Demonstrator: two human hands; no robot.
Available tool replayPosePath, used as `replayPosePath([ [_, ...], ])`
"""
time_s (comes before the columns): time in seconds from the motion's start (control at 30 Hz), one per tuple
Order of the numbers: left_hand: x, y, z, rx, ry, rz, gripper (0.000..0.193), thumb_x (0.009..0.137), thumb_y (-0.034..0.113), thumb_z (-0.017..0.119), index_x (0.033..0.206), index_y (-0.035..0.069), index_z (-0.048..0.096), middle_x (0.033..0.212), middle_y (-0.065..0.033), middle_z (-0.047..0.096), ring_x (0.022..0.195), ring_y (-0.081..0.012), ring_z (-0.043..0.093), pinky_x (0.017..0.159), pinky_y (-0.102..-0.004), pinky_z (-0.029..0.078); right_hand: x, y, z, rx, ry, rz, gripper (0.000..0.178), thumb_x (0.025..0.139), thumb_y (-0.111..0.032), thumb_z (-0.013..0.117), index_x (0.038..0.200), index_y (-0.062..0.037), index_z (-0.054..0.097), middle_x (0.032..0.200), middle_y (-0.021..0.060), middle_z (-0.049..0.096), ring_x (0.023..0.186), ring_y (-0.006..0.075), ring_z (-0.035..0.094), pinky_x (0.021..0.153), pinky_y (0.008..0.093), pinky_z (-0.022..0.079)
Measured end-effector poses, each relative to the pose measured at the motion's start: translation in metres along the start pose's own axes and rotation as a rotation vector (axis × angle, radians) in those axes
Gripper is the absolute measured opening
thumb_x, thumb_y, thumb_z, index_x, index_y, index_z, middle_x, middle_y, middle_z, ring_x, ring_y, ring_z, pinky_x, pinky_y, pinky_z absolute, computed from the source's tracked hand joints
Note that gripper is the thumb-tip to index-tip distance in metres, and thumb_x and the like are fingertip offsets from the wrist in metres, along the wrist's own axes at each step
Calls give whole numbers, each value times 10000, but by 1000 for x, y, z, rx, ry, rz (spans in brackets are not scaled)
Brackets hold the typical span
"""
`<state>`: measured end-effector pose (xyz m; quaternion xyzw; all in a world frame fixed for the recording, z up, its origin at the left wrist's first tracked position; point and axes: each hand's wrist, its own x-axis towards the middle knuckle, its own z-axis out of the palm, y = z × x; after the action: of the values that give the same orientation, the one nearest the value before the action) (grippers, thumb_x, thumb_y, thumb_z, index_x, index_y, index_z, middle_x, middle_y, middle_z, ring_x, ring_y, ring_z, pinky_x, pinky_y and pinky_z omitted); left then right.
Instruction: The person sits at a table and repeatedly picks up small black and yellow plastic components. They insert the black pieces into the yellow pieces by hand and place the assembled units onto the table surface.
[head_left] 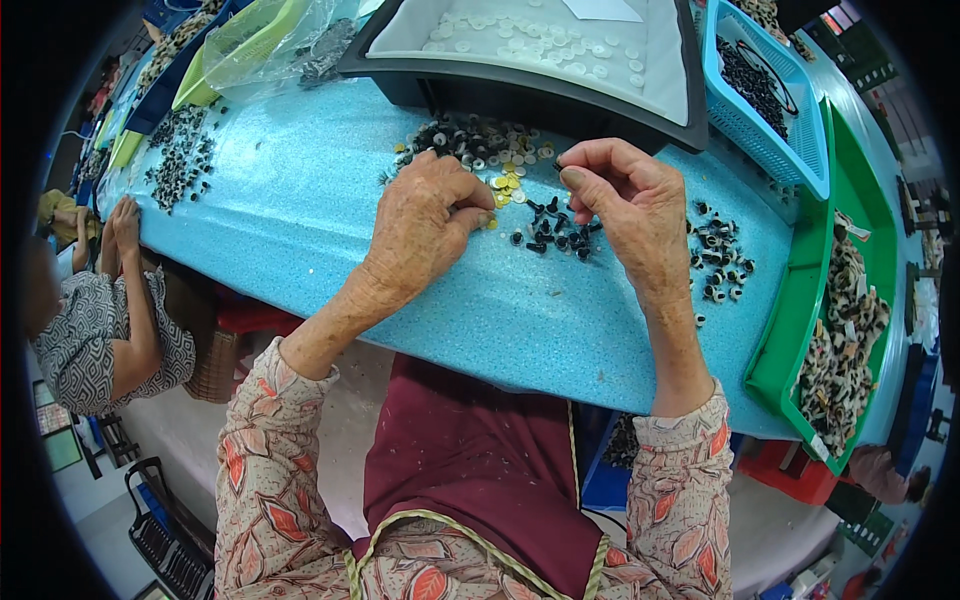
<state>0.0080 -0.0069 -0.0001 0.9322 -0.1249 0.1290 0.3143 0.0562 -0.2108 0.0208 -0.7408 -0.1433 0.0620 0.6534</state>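
My left hand [425,220] is closed, its fingers bent down at the edge of a heap of small black pieces [450,140] mixed with white discs. Whatever those fingers grip is hidden. Yellow discs [508,184] lie just right of its thumb. Raised slightly above the table, my right hand [632,205] pinches a small black piece [559,164] between thumb and forefinger. Black stemmed plastic pieces [550,237] lie loose between the hands. Beyond my right wrist is a group of black-and-white pieces [722,255].
A black tray [520,82], lined in white, holds translucent discs behind my hands. Right of it are a blue basket [800,150] and a green bin [775,345] of spotted furry pieces. A plastic bag [270,55] and more dark pieces [182,155] lie left, near a seated co-worker [120,330].
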Motion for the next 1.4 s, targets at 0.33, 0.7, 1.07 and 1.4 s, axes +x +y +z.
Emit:
replayPosePath([
  [0.33, 3, 14, -18, -908, -101, -496, 102, 814, 105, 691, 872, 24, 671, 770, -4, 631, 659, -66, 517, 593, -205, 404, -4, 3, 9, 299, -170, 103, 125, 865, -39, 641, 960, 43, 651, 785, 76, 661, 665, 97, 633, 597, 219, 552],
  [0.7, 4, 15, -6, -1074, -136, -472, 162, 843, 183, 689, 889, 33, 653, 771, 8, 600, 681, -67, 499, 631, -209, 410, -7, 3, 14, 321, -228, 132, 118, 864, -34, 646, 957, 37, 652, 777, 74, 658, 663, 98, 628, 591, 219, 550],
  [1.07, 6, 6, 5, -1336, -203, -471, 175, 861, 217, 683, 918, 59, 633, 814, 23, 590, 728, -70, 511, 684, -224, 427, -5, 4, 10, 315, -205, 130, 123, 865, -35, 643, 970, 26, 661, 761, 58, 649, 637, 84, 612, 578, 208, 536],
  [1.4, 8, 7, 5, -1313, -167, -490, 111, 868, 131, 668, 916, 35, 641, 819, 9, 608, 718, -64, 524, 650, -203, 433, -5, 8, 11, 322, -214, 135, 117, 867, -34, 639, 961, 33, 653, 741, 58, 643, 630, 87, 606, 575, 214, 528],
])
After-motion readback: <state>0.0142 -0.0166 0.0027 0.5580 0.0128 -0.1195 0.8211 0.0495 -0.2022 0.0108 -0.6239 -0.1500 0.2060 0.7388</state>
